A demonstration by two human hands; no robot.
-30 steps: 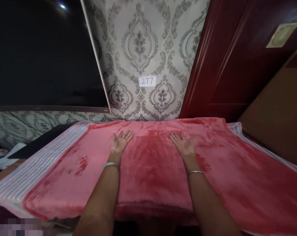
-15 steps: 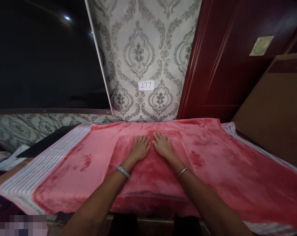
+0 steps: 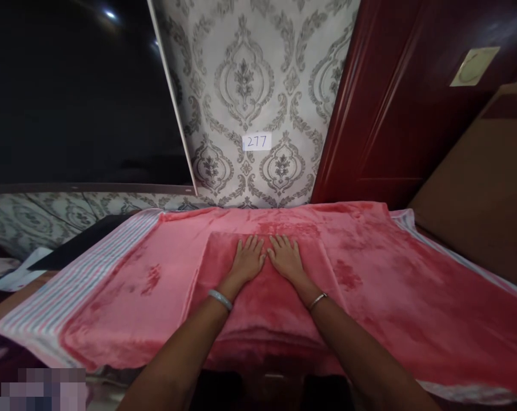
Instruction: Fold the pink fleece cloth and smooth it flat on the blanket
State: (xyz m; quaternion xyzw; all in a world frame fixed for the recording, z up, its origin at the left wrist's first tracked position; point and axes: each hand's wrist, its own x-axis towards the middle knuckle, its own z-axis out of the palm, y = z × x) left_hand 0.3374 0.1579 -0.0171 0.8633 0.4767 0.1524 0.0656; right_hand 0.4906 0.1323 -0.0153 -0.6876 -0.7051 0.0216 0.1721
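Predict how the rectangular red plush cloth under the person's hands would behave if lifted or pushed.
The rectangular red plush cloth would probably flop when lifted: its near edge curves in soft ridges. Pushed, it would likely drag or bunch, its fuzzy surface lying on a pink plush blanket. It seems unlikely to roll, lying flat.

Blanket (image 3: pixel 372 291): pink, blotched deeper red. Along blanket's left edge: striped cloth (image 3: pixel 87 273), white, pink, blue-grey. Behind blanket: wallpaper (image 3: pixel 244 85), pale grey, darker damask medallions; paper label (image 3: pixel 257 141), white, blue numerals. Behind blanket, leftward: screen (image 3: pixel 78 97), black. Behind blanket, rightward: panel (image 3: pixel 369 125), glossy dark red.
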